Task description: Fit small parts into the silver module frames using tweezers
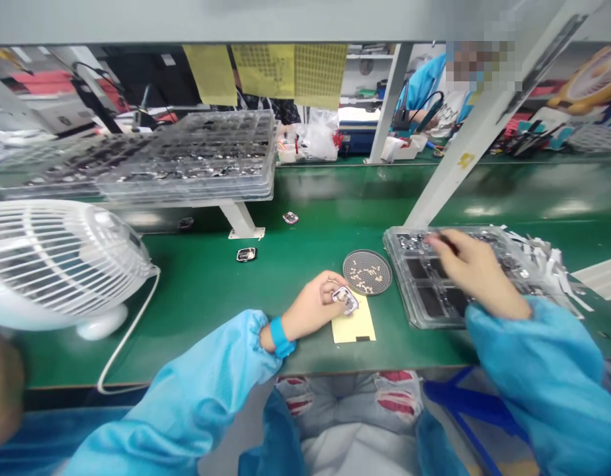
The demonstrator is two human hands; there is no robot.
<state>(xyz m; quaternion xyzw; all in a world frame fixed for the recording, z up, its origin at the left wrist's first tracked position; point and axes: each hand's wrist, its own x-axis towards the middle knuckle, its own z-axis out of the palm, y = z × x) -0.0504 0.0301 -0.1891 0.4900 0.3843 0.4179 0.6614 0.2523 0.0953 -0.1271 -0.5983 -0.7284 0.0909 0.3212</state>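
Head view: left hand loaded, right hand over tray.
Left fingers and thumb pinch a small metallic housing above a yellow pad, near the front edge of the worktop. A round dish of small pale pieces sits just behind. Right fingertips, bunched close together, are at the far left corner of the compartmented tray; cannot tell whether they grip anything.
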